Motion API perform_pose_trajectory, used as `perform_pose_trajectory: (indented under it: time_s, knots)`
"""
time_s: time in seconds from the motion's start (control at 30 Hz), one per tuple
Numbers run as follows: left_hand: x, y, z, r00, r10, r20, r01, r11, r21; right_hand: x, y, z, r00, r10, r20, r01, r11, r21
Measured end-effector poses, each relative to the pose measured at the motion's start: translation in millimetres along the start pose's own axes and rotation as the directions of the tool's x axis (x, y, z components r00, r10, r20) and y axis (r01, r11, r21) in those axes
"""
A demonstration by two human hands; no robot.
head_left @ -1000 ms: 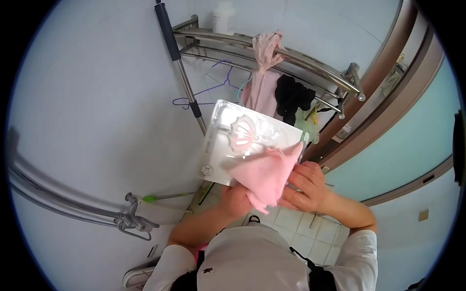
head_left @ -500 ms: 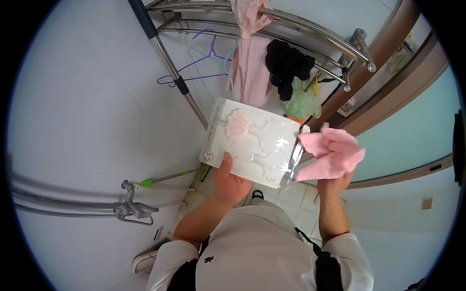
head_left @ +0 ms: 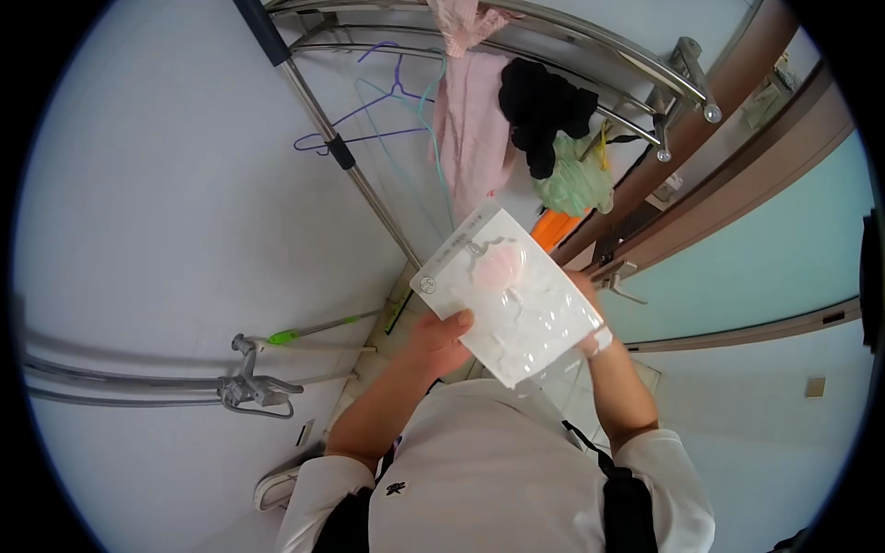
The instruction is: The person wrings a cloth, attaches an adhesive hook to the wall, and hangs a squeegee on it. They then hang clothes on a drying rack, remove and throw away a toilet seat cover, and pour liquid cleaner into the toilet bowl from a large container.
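My left hand (head_left: 444, 341) grips the near-left edge of a flat white package (head_left: 530, 323), thumb on its front face and the other fingers behind. The package is tilted, with shiny clear plastic over it and a pink shell shape (head_left: 498, 268) near its upper left. At its right side is my right hand (head_left: 590, 290), mostly covered by the package and somewhat blurred. Its fingers are hidden, and the pink cloth it held earlier does not show.
Above is a metal towel rack (head_left: 590, 46) with a pink towel (head_left: 470, 129), black cloth (head_left: 544, 115), hangers (head_left: 398, 89) and a green mesh puff (head_left: 573, 180). A shower tap (head_left: 253, 382) sticks out at left. A door with a handle (head_left: 622, 276) stands at right.
The package has turned and shifted toward the right. My right hand has moved in from the right to behind the package, and the pink cloth has gone out of sight.
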State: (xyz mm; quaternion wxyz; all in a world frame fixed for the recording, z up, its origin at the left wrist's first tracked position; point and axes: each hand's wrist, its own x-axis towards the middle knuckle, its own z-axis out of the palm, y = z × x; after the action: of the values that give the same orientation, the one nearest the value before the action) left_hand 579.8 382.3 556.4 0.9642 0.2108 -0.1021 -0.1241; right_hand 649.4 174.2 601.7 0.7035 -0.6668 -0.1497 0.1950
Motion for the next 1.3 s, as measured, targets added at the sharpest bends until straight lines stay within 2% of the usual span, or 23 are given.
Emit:
perform_pose_trajectory:
  time_s: [0.03, 0.1, 0.13, 0.17, 0.27, 0.33, 0.4, 0.43, 0.53, 0.63, 0.7, 0.77, 0.8, 0.83, 0.93, 0.97, 1.03, 1.07, 1.13, 1.17, 1.2, 1.27, 1.3]
  knots:
    - [-0.6, -2.8, -0.1, 0.994, 0.035, -0.105, -0.033, 0.999, 0.025, 3.0, 16.6, 1.9, 0.966, -0.256, 0.026, 0.254, 0.933, -0.255]
    - [-0.7, -8.8, -0.8, 0.945, 0.108, -0.308, -0.087, 0.993, 0.083, 6.9, 22.8, -8.8, 0.908, -0.401, 0.123, 0.413, 0.802, -0.432]
    - [-1.8, -7.1, -0.9, 0.946, 0.147, -0.287, -0.124, 0.988, 0.096, 11.1, 11.3, -20.5, 0.935, -0.325, 0.139, 0.354, 0.854, -0.382]
    - [-3.2, -0.1, -1.1, 0.945, 0.192, -0.264, -0.168, 0.979, 0.112, 18.2, 23.8, -26.3, 0.976, -0.184, -0.116, 0.155, 0.962, -0.225]
    - [-7.2, 4.2, -8.3, 0.908, 0.302, -0.29, -0.252, 0.947, 0.199, -0.5, 10.1, -28.3, 0.934, -0.195, -0.299, 0.166, 0.979, -0.121]
    - [-9.4, -2.8, -9.9, 0.873, 0.366, -0.323, -0.269, 0.912, 0.309, -10.8, 16.6, -6.2, 0.926, -0.248, -0.283, 0.194, 0.959, -0.206]
    - [-15.6, -19.6, -21.3, 0.848, 0.382, -0.367, -0.199, 0.872, 0.448, -9.9, 14.6, 19.8, 0.907, -0.272, -0.32, 0.191, 0.946, -0.263]
    - [-15.5, -23.2, -20.6, 0.834, 0.396, -0.384, -0.163, 0.843, 0.513, -7.0, 18.9, 22.7, 0.939, -0.11, -0.326, 0.125, 0.992, 0.027]
    - [-25.1, -7.4, -18.0, 0.95, 0.262, -0.168, -0.202, 0.93, 0.309, 1.7, 40.1, 7.8, 0.929, -0.094, -0.357, 0.146, 0.982, 0.122]
    - [-24.6, 9.1, -11.9, 0.985, 0.149, 0.09, -0.156, 0.985, 0.079, 3.6, 30.2, -6.4, 0.886, -0.193, -0.423, 0.219, 0.976, 0.014]
    - [-21.7, 6.2, -12.5, 0.99, 0.072, -0.125, -0.019, 0.923, 0.384, 5.4, 29.1, -7.5, 0.868, -0.219, -0.445, 0.256, 0.966, 0.024]
    - [-24.2, -7.0, -15.5, 0.939, 0.087, -0.334, 0.136, 0.795, 0.591, 3.2, 31.2, -1.7, 0.83, -0.333, -0.448, 0.233, 0.936, -0.264]
    - [-24.8, -11.5, -16.7, 0.942, 0.132, -0.309, 0.105, 0.757, 0.645, 2.5, 31.1, 1.3, 0.813, -0.389, -0.434, 0.213, 0.891, -0.401]
    - [-23.4, -13.5, -16.3, 0.944, 0.175, -0.279, 0.073, 0.714, 0.696, 2.6, 21.5, 4.1, 0.788, -0.394, -0.473, 0.205, 0.893, -0.401]
    - [-5.9, -19.1, 3.3, 0.92, 0.377, -0.107, -0.126, 0.545, 0.829, -0.5, 21.5, 0.8, 0.782, -0.491, -0.384, 0.217, 0.791, -0.572]
    - [-1.7, -19.2, 10.2, 0.893, 0.449, -0.032, -0.205, 0.471, 0.858, -2.0, 21.0, 0.6, 0.794, -0.472, -0.382, 0.191, 0.791, -0.581]
    - [-6.1, -20.9, 1.2, 0.877, 0.481, -0.017, -0.169, 0.342, 0.924, -4.1, 18.9, 0.2, 0.818, -0.434, -0.379, 0.142, 0.79, -0.597]
    - [-8.1, -21.7, -2.1, 0.869, 0.495, -0.009, -0.147, 0.274, 0.95, -4.4, 17.2, -3.0, 0.903, -0.25, -0.349, 0.08, 0.896, -0.436]
    - [-12.2, -20.8, -1.9, 0.861, 0.5, -0.091, -0.084, 0.317, 0.945, -3.4, 11.3, -15.2, 0.979, 0.111, -0.171, -0.129, 0.987, -0.1]
    - [-15.0, -19.5, -0.9, 0.854, 0.502, -0.134, -0.051, 0.337, 0.94, -3.3, 5.4, -24.4, 0.979, 0.199, 0.034, -0.201, 0.97, 0.136]
    - [-17.5, -18.2, -6.4, 0.867, 0.467, -0.175, -0.041, 0.415, 0.909, -1.5, -3.3, -35.5, 0.94, 0.228, 0.254, -0.308, 0.888, 0.343]
    - [-20.7, -16.2, -21.2, 0.888, 0.39, -0.245, -0.018, 0.561, 0.827, 2.2, -13.4, -36.9, 0.858, 0.214, 0.466, -0.411, 0.831, 0.374]
    - [-22.1, -17.8, -25.6, 0.898, 0.377, -0.226, -0.035, 0.573, 0.819, 3.5, -16.2, -32.0, 0.856, 0.233, 0.461, -0.374, 0.895, 0.242]
